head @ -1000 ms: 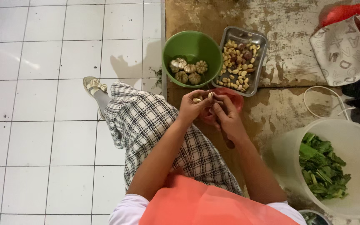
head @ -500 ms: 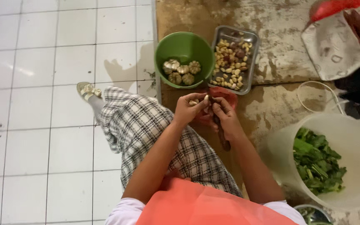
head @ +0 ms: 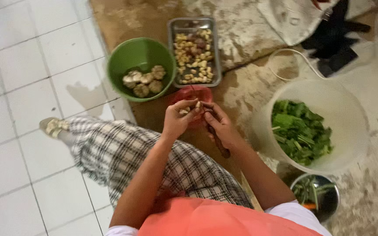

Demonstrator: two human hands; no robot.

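Between both grips, over red bowl (head: pixel 193 94): garlic clove (head: pixel 196 105) pinched by left hand (head: pixel 178 120); right hand (head: pixel 219 126) closed on knife (head: pixel 217 142) — peeling under way. Next likely calls for peeled clove into tray (head: pixel 171 52) — beyond grips.

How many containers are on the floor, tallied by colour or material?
Green bowl: 1
Red bowl: 1
Metal tray: 1
White bucket: 1
Metal bowl: 1
Total: 5
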